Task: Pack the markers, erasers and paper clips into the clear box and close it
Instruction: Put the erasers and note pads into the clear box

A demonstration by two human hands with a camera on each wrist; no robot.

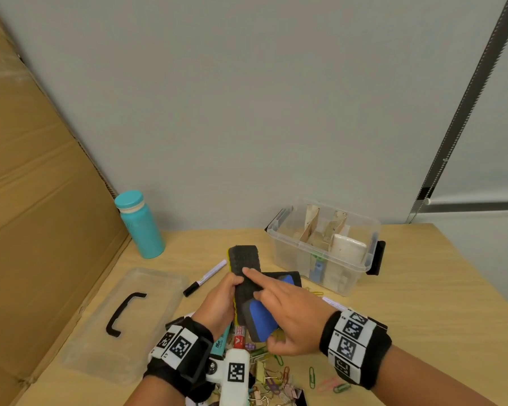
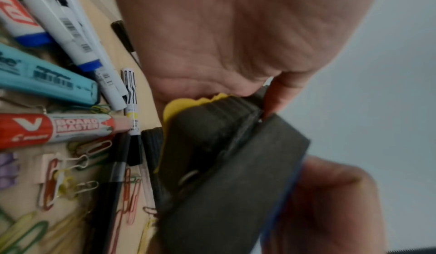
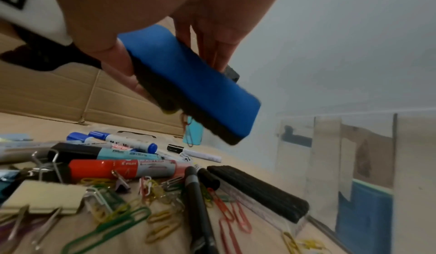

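step: gathering erasers | left hand (image 1: 217,300) grips yellow-backed black foam eraser (image 1: 245,268); right hand (image 1: 288,315) clasps blue-topped black eraser (image 1: 260,317) against it, likely stacking both for one trip | clear plastic box (image 1: 323,247) open on worktop (image 1: 423,303), lid off; markers, clips unpacked

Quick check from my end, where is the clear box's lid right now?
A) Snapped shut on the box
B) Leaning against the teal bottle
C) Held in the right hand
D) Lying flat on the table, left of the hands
D: the lid lies flat on the table, handle up, left of both hands, and the clear box stands open.
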